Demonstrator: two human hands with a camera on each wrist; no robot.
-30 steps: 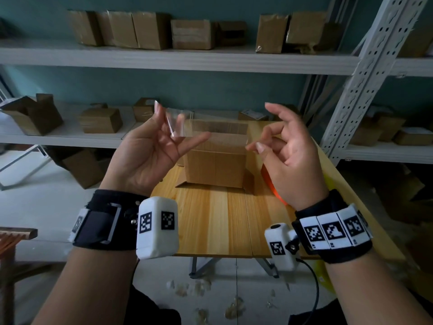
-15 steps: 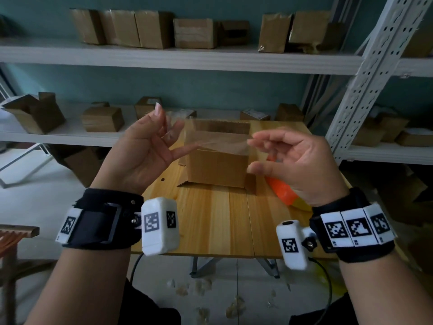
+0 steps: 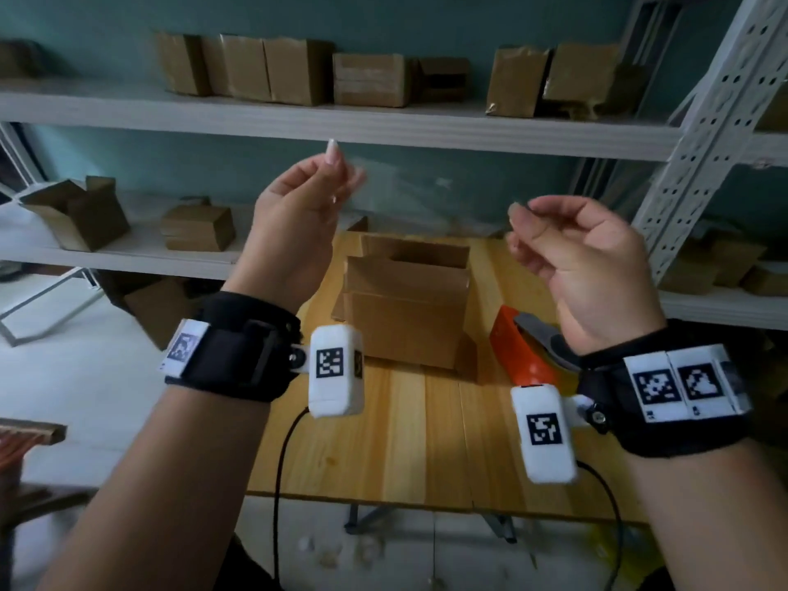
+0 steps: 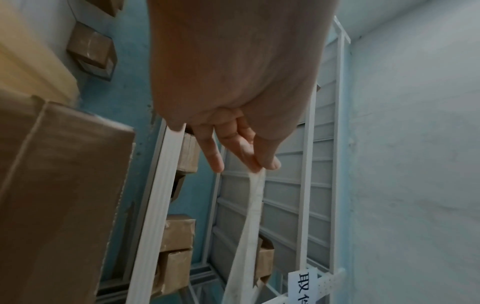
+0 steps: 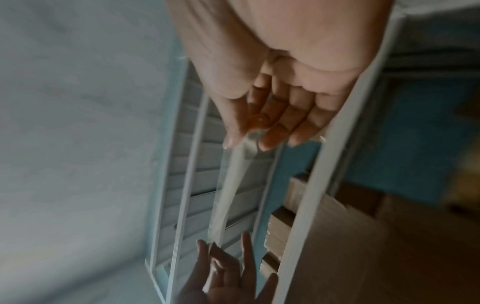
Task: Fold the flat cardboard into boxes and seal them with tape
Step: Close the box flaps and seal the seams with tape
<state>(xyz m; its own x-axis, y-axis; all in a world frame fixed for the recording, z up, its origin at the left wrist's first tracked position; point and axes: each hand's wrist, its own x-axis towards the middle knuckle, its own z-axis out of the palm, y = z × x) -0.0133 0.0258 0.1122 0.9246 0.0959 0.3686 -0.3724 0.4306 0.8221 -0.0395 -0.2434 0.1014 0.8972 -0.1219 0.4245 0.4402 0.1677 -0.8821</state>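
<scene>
Both our hands are raised above the bench, palms toward us, with a strip of clear transparent tape (image 3: 430, 194) stretched between them. Our left hand (image 3: 294, 223) pinches one end of the strip between thumb and fingers (image 4: 249, 152); in the left wrist view the strip runs away from those fingertips as a pale band. Our right hand (image 3: 584, 266) pinches the other end, thumb against curled fingers (image 5: 270, 142); the right wrist view is blurred, but the film leaves that pinch and reaches the left hand further off. The tape is in the air, above and apart from the open brown cardboard box (image 3: 405, 305), not touching it. The box stands upright on the light wooden slatted bench (image 3: 405, 441), near the far middle, top flaps standing open. Just beside the box, on our right, an orange tape dispenser with a grey handle (image 3: 520, 347) lies on the bench, partly hidden behind our right wrist. Black straps with white marker-tagged camera blocks sit on both wrists, cables hanging below. Behind the bench, white metal shelving (image 3: 383, 125) carries rows of brown cardboard boxes (image 3: 366, 78) on the top level and more, some open, on the lower level at left and right. Torn scraps lie on the pale floor (image 3: 68, 377) under the bench's near edge.
</scene>
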